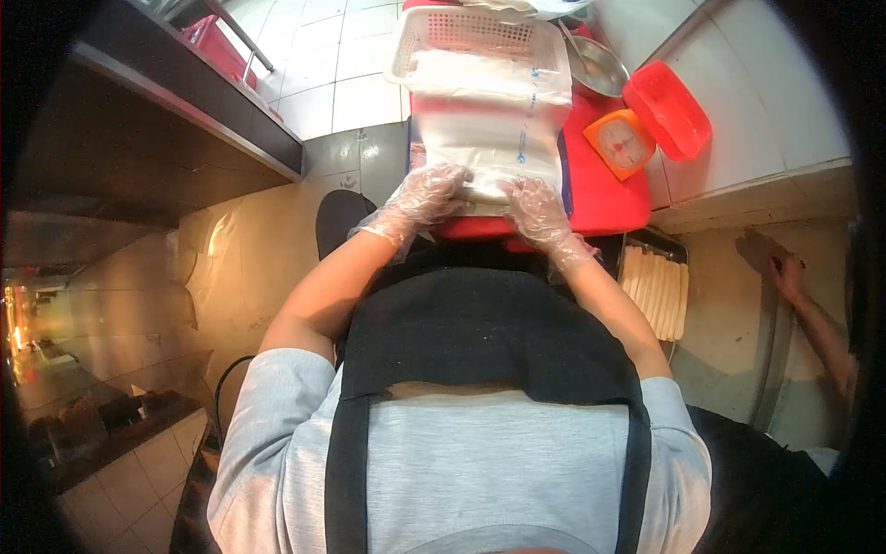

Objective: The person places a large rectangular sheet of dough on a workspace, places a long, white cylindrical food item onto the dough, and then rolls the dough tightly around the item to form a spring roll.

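A translucent plastic sheet (pixel 484 138) with blue print runs from a white perforated plastic basket (pixel 396 52) down over a dark blue-edged board (pixel 566 173) on a red surface (pixel 609 201). My left hand (pixel 436 194), in a clear disposable glove, grips the left part of the sheet's near edge. At the right part of that edge my right hand (pixel 540 208), gloved alike, has its fingers curled on the film. Between the hands the near edge looks folded or rolled over something pale that I cannot make out.
An orange dial scale (pixel 621 145), a red plastic container (pixel 668 109) and a metal bowl (pixel 601 67) with a utensil stand at the right. Pale sticks lie in a metal tray (pixel 654 291) below, right of my right forearm. Another person's hand (pixel 788 277) shows at far right.
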Demonstrator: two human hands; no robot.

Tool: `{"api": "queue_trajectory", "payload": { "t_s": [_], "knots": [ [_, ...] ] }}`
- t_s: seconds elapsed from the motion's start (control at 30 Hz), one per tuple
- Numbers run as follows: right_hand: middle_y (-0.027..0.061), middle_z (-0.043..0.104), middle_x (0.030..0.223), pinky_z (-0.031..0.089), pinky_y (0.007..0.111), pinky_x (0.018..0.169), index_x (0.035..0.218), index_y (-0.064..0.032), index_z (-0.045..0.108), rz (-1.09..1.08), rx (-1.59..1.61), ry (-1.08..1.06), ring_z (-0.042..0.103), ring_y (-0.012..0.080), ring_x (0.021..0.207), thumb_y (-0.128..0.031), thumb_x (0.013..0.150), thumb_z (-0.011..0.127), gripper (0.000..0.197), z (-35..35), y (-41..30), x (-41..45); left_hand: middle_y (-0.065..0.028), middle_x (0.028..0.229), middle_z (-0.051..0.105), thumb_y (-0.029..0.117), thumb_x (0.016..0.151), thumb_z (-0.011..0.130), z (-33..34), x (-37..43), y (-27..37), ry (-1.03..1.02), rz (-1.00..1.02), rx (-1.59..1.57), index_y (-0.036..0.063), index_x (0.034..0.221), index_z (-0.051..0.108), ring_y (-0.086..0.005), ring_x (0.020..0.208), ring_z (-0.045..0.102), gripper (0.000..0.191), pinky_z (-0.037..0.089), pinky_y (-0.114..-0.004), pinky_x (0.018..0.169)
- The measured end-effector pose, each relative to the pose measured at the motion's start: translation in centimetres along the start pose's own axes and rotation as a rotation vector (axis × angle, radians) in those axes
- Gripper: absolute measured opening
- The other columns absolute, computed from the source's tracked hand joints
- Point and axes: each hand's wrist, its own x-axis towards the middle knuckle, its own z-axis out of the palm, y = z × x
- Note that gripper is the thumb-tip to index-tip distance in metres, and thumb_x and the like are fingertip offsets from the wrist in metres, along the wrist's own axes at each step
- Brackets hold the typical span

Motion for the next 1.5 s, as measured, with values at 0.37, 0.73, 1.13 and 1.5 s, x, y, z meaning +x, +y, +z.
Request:
{"api": "queue_trajectory", "payload": {
  "t_s": [0.37, 0.73, 1.13, 1.5],
  "knots": [
    [0.006, 0.065, 0.101, 0.047, 0.045, 0.082, 0.113, -0.0209, 0.064, -0.028, 0.021, 0.266, 0.061, 0.0286, 0.095, -0.027, 0.087, 0.068, 0.026, -0.6, 0.5, -2.8, -0.008, 0.097, 0.066, 0.011, 0.076, 0.075, -1.2, -3.9, -2.7, 0.047, -0.044, 0.007, 0.011, 0.093, 0.066, -0.0317, 0.097, 0.063, 0.019, 0.052, -0.041, 0.084],
    [0.0079, 0.067, 0.101, 0.048, 0.045, 0.089, 0.105, -0.0155, 0.069, -0.036, 0.038, 0.134, 0.063, 0.0297, 0.1, -0.019, 0.091, 0.055, 0.02, 0.3, 2.0, 0.0, -0.0069, 0.111, 0.065, 0.014, 0.08, 0.07, 0.8, 0.6, 1.0, 0.061, 0.203, 0.208, 0.0174, 0.112, 0.068, -0.0296, 0.107, 0.061, 0.032, 0.051, -0.043, 0.091],
    [0.0179, 0.059, 0.133, 0.037, 0.05, 0.108, 0.132, -0.005, 0.058, 1.176, -0.448, 0.262, 0.053, 0.0359, 0.125, -0.034, 0.1, 0.049, 0.045, -0.6, 22.1, -34.8, -0.0102, 0.101, 0.068, 0.016, 0.088, 0.065, 2.0, 4.3, 1.3, 0.009, 0.146, 0.231, 0.0171, 0.106, 0.073, -0.0328, 0.099, 0.062, 0.02, 0.049, -0.045, 0.088],
    [0.0158, 0.042, 0.152, 0.033, 0.045, 0.115, 0.144, -0.0122, 0.047, 1.523, -0.03, -0.667, 0.043, 0.0351, 0.137, -0.044, 0.097, 0.043, 0.057, -4.7, 27.4, -44.0, -0.0143, 0.108, 0.065, 0.023, 0.087, 0.068, 1.7, 3.8, 2.0, -0.04, -0.01, 0.233, 0.0186, 0.111, 0.071, -0.0362, 0.103, 0.059, 0.025, 0.048, -0.046, 0.09]
  ]
}}
